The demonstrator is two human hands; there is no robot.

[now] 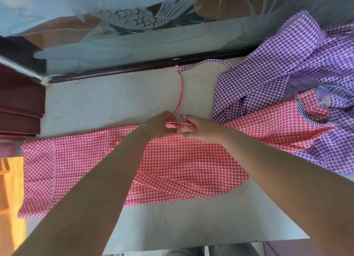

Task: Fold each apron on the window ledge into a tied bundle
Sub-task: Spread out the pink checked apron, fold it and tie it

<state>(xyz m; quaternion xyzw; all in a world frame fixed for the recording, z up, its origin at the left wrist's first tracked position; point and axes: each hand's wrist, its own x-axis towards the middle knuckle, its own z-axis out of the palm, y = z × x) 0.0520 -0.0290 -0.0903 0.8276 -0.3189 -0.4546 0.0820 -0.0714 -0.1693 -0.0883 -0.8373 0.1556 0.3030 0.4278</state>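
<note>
Red gingham apron [182, 160]: lies flat on the window ledge [107, 102], partly folded into a long band. Long axis runs left to right along the ledge, roughly parallel to the window frame; left end hangs over the ledge's left edge, right end disappears under a heap of other cloth. A diagonal fold crosses its near half.

Red tie strap [181, 91]: runs from the apron's far edge straight away toward the glass, near perpendicular to the apron's long axis; its far tip lies just beside the frame. Near end bunched in a small folded wad between the two hands.

Left hand [159, 127]: fingers curled, pinching the bunched strap at the apron's far edge. Thin bracelet [148, 130] on the wrist.

Right hand [199, 129]: fingers curled around the same wad from the right, touching it; knuckles close to the left hand.

Purple gingham apron [287, 64]: crumpled pile at the right of the ledge, overlapping the red apron's right end and leaning against the glass. One purple strap [206, 63] reaches left along the frame, meeting the red strap's tip.

Blue striped cloth [306, 112]: narrow edges showing within the pile.

Etched window glass [134, 16]: fish pattern, behind the ledge
</note>
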